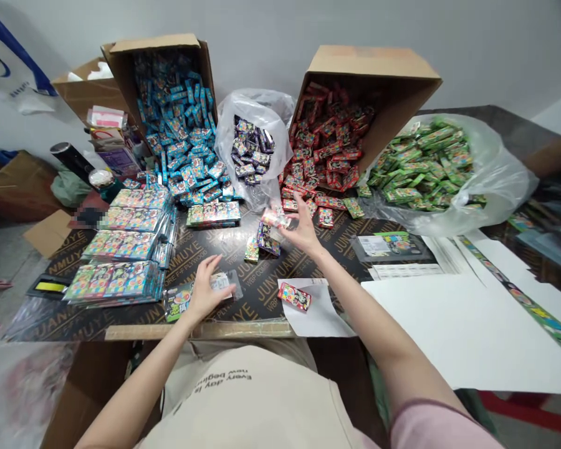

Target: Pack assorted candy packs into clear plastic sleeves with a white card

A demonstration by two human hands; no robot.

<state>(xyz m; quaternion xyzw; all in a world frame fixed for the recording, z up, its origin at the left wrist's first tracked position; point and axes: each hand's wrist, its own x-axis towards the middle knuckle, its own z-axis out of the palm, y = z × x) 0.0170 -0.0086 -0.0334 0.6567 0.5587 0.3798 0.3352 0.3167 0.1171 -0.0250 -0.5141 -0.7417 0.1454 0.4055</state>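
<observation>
My left hand [207, 285] rests with loosely curled fingers on a clear plastic sleeve with a colourful card [194, 298] lying flat on the dark tabletop [257, 293]. My right hand [300, 226] reaches forward over the table and pinches a small red packet [275, 217]. Just below it lie a purple packet [267, 240] and a green packet [252, 249]. Another red packet [294, 297] sits on a white sheet [314, 312] near the front edge.
A tipped box of blue packets [180, 118], a bag of purple ones [252, 149], a tipped box of red ones [331, 137] and a bag of green ones [425, 165] line the back. Stacks of filled sleeves [126, 249] stand left. White boards [467, 324] lie right.
</observation>
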